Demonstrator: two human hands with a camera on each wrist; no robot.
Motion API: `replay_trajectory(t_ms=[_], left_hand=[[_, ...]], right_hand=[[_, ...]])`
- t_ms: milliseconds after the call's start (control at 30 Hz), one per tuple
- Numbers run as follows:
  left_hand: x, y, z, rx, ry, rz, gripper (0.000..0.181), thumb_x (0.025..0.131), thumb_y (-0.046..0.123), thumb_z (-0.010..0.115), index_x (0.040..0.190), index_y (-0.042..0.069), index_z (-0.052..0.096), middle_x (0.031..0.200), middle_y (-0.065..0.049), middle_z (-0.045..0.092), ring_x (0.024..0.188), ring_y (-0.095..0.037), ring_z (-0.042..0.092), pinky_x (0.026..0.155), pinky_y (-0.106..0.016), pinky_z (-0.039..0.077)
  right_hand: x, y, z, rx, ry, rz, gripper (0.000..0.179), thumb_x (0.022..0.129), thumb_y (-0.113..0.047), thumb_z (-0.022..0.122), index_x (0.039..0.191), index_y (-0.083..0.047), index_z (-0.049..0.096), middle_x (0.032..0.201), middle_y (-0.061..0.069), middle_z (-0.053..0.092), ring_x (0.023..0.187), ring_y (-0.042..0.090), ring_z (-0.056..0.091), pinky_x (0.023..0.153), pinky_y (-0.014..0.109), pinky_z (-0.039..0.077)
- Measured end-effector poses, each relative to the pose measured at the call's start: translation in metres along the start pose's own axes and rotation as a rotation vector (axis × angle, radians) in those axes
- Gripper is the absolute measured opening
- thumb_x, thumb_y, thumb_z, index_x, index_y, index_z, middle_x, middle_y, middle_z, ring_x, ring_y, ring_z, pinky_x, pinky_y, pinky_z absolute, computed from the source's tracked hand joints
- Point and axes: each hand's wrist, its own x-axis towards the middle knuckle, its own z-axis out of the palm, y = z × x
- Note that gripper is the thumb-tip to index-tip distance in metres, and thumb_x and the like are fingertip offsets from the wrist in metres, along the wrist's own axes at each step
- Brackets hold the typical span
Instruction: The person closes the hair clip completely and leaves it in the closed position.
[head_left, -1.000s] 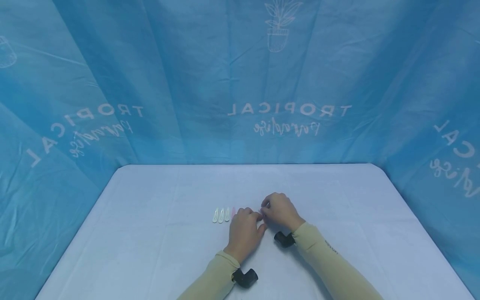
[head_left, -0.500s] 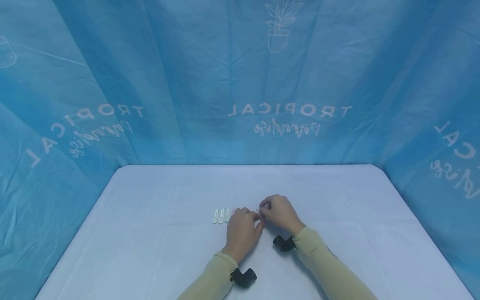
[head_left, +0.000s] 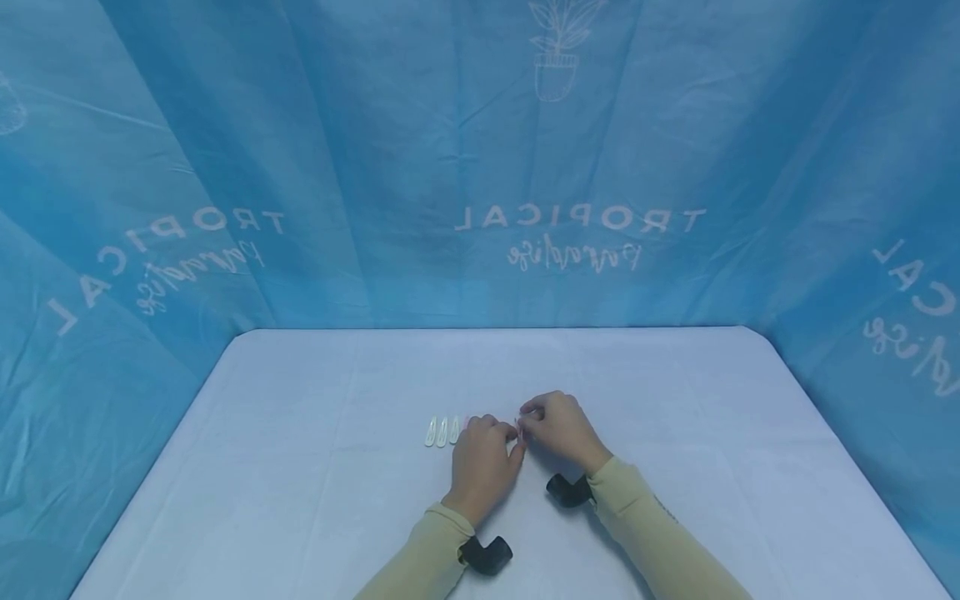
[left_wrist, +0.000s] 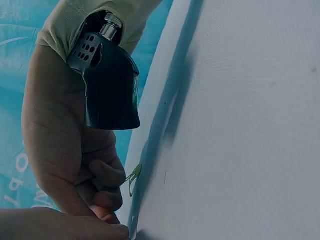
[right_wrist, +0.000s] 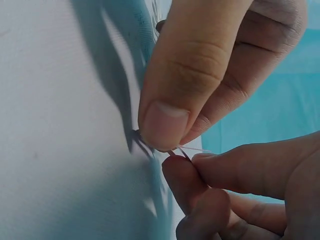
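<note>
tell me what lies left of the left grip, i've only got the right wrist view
Observer: Three pale clips in a row on the table, seen in the head view.
Operator: anything closer in
Observer: Yes, a pink piece peeks out right beside the left grip; the rest is hidden.
Operator: and is anything worn
Observer: A black device sits at each wrist.
</note>
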Motion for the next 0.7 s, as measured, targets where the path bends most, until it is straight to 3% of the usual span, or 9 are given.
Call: replay_trajectory(t_ms=[400,700], left_hand=[[0.0005,-0.0028,-0.0010,-0.023,0.001,-0.008,0.013,0.084,0.022,0.078,0.089,0.010,0.079,0.079,-0.003,0.065,0.077,-0.021,0.060,0.064,-0.034,0.048],[0.0010,-0.0036,-0.0022,-0.033,-0.031,-0.030,0.016,0.086,0.024,0.078,0.092,0.009,0.079,0.082,-0.002,0.065,0.080,-0.020,0.059,0.068,-0.034,0.049]], right_hand=[[-0.0020,-0.0056,-0.0044,0.015,-0.015,0.040,0.009,0.089,-0.008,0.072,0.093,-0.002,0.076,0.067,-0.003,0.065,0.061,0.012,0.056,0.058,0.027,0.046],[-0.0008,-0.0018,-0.0057,0.034,-0.019,0.016,0.007,0.089,-0.008,0.071,0.092,-0.004,0.076,0.069,-0.004,0.067,0.062,0.010,0.057,0.058,0.028,0.047]])
